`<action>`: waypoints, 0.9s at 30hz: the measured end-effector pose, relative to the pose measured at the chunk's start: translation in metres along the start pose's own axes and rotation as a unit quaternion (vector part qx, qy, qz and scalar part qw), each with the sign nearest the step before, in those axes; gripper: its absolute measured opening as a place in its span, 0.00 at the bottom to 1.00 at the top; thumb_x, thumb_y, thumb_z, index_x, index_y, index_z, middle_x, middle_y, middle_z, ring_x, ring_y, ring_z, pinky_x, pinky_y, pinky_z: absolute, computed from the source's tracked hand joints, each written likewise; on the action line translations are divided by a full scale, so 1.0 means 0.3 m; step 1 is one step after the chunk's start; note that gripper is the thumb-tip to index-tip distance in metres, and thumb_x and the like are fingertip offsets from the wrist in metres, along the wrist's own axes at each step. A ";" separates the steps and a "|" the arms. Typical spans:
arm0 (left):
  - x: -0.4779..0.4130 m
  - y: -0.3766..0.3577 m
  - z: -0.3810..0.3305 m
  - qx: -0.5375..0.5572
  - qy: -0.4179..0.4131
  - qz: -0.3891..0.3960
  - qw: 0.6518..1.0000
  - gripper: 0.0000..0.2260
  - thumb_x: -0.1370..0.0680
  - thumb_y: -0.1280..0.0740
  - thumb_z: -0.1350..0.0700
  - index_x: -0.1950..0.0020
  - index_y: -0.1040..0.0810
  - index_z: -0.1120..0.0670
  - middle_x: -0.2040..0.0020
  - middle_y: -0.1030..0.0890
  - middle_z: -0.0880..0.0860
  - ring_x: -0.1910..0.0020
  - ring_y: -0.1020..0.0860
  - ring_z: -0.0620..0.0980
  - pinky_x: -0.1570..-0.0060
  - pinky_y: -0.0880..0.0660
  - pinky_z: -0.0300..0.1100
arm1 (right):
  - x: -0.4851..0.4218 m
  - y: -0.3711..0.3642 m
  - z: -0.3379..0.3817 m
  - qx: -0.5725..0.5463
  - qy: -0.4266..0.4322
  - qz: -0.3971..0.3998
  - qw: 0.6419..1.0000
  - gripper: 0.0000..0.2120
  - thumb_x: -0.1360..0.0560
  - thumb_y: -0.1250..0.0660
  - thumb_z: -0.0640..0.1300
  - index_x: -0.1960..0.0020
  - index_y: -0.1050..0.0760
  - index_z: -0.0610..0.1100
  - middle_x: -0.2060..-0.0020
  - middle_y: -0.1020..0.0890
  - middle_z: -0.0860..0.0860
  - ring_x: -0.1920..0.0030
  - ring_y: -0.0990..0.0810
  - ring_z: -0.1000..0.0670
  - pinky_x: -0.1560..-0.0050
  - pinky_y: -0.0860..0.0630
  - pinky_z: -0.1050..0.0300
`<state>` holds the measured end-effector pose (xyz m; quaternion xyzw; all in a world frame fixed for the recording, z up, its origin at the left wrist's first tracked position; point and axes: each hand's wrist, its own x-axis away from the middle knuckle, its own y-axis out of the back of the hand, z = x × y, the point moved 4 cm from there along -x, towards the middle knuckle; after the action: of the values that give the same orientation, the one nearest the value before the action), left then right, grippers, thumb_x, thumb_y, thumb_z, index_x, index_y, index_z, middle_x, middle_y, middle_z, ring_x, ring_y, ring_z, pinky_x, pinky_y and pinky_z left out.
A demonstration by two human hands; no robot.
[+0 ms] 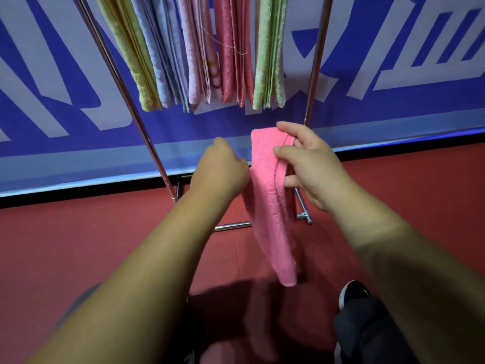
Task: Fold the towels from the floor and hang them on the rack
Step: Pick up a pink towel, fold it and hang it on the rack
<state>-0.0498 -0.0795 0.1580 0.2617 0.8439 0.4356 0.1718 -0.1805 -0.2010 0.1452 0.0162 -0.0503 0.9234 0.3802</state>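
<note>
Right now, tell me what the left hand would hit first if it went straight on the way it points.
The folded pink terry towel pinched in the right hand. The left hand points toward its left edge, perhaps already touching it; its fingers are hidden, so contact is unclear.

There are six towels. Five hang on the one rack (148, 143): one yellow towel (131, 53), one blue towel (160, 53), one pale pink towel (193, 56), one coral towel (228, 48), one green towel (267, 53). One bright pink towel (270, 200) is off it. One black shoe (353, 292) shows.
</note>
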 end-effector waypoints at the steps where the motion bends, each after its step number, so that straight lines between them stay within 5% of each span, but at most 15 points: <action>1: 0.017 0.002 -0.008 -0.028 0.009 0.031 0.999 0.07 0.22 0.37 0.56 0.52 0.25 0.60 0.57 0.20 0.62 0.55 0.22 0.65 0.65 0.30 0.48 | 0.001 -0.002 0.003 -0.002 0.000 -0.008 1.000 0.23 0.18 0.34 0.36 0.29 0.21 0.57 0.39 0.13 0.54 0.44 0.13 0.49 0.42 0.16 0.31; 2: 0.039 -0.016 -0.014 -0.025 0.019 0.095 0.995 0.08 0.23 0.36 0.56 0.54 0.24 0.61 0.61 0.19 0.61 0.58 0.19 0.65 0.67 0.25 0.50 | 0.001 -0.003 0.006 -0.006 0.001 -0.018 1.000 0.23 0.17 0.34 0.35 0.29 0.21 0.57 0.38 0.14 0.54 0.42 0.12 0.48 0.43 0.15 0.32; 5: 0.126 -0.104 -0.029 0.060 0.019 0.281 0.958 0.08 0.22 0.32 0.54 0.53 0.17 0.58 0.54 0.14 0.58 0.55 0.14 0.57 0.52 0.14 0.52 | -0.001 -0.007 0.019 -0.039 0.006 -0.040 0.998 0.23 0.17 0.36 0.33 0.29 0.19 0.54 0.35 0.16 0.49 0.44 0.12 0.49 0.48 0.12 0.38; 8: 0.129 -0.166 -0.048 0.091 -0.069 0.197 0.974 0.07 0.23 0.26 0.51 0.50 0.19 0.52 0.54 0.15 0.50 0.56 0.18 0.48 0.56 0.22 0.43 | -0.004 -0.016 0.027 -0.077 0.002 -0.052 0.996 0.21 0.17 0.38 0.32 0.31 0.17 0.48 0.37 0.14 0.45 0.49 0.11 0.50 0.48 0.12 0.40; 11: 0.114 -0.206 -0.065 0.174 -0.100 0.071 0.977 0.15 0.24 0.25 0.53 0.37 0.19 0.50 0.49 0.15 0.47 0.51 0.18 0.44 0.55 0.24 0.38 | -0.010 -0.017 0.027 -0.124 -0.004 -0.072 0.990 0.21 0.18 0.41 0.29 0.33 0.17 0.44 0.35 0.16 0.40 0.42 0.12 0.43 0.46 0.13 0.37; 14: 0.095 -0.233 -0.051 0.170 -0.053 0.009 0.984 0.12 0.22 0.30 0.56 0.39 0.22 0.55 0.49 0.16 0.53 0.49 0.19 0.54 0.55 0.28 0.43 | -0.012 -0.006 0.037 -0.173 0.001 -0.093 0.980 0.23 0.20 0.44 0.25 0.38 0.17 0.43 0.37 0.16 0.38 0.45 0.12 0.42 0.45 0.14 0.34; 17: 0.083 -0.235 -0.039 0.161 -0.042 -0.027 0.986 0.08 0.22 0.33 0.60 0.43 0.22 0.57 0.49 0.16 0.57 0.48 0.19 0.60 0.55 0.31 0.43 | -0.019 0.015 0.038 -0.174 -0.006 -0.117 0.978 0.26 0.21 0.46 0.23 0.32 0.20 0.38 0.39 0.17 0.37 0.50 0.12 0.45 0.47 0.12 0.39; 19: 0.075 -0.230 -0.035 0.154 -0.056 -0.046 0.985 0.05 0.21 0.35 0.62 0.47 0.21 0.58 0.51 0.15 0.59 0.51 0.20 0.62 0.58 0.34 0.43 | -0.046 0.048 0.003 -0.092 -0.024 -0.133 0.987 0.28 0.22 0.45 0.23 0.27 0.22 0.38 0.36 0.18 0.39 0.44 0.13 0.42 0.48 0.12 0.45; 21: 0.065 -0.222 -0.037 0.141 -0.077 -0.056 0.985 0.04 0.21 0.36 0.63 0.51 0.22 0.56 0.53 0.15 0.61 0.53 0.21 0.64 0.60 0.38 0.44 | -0.059 0.090 -0.021 0.126 -0.011 -0.148 0.981 0.26 0.23 0.40 0.28 0.27 0.21 0.40 0.37 0.18 0.43 0.42 0.14 0.42 0.42 0.14 0.48; 23: 0.050 -0.215 -0.038 0.134 -0.092 -0.060 0.985 0.04 0.20 0.37 0.62 0.53 0.25 0.55 0.55 0.16 0.60 0.54 0.21 0.64 0.59 0.33 0.50 | -0.063 0.119 -0.042 0.333 0.020 -0.135 0.933 0.19 0.24 0.33 0.33 0.35 0.15 0.41 0.45 0.14 0.44 0.44 0.15 0.43 0.40 0.20 0.54; 27: 0.033 -0.213 -0.044 0.152 -0.108 -0.042 0.982 0.06 0.18 0.37 0.60 0.47 0.20 0.55 0.52 0.14 0.56 0.52 0.19 0.57 0.59 0.33 0.45 | -0.087 0.165 -0.092 0.468 -0.006 -0.127 0.874 0.10 0.26 0.24 0.43 0.45 0.14 0.45 0.47 0.12 0.43 0.44 0.15 0.39 0.42 0.18 0.49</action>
<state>-0.0832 -0.1130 0.1122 0.2940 0.8872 0.2641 0.2381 -0.1966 -0.2513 0.1119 0.2045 0.3882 0.7824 0.4420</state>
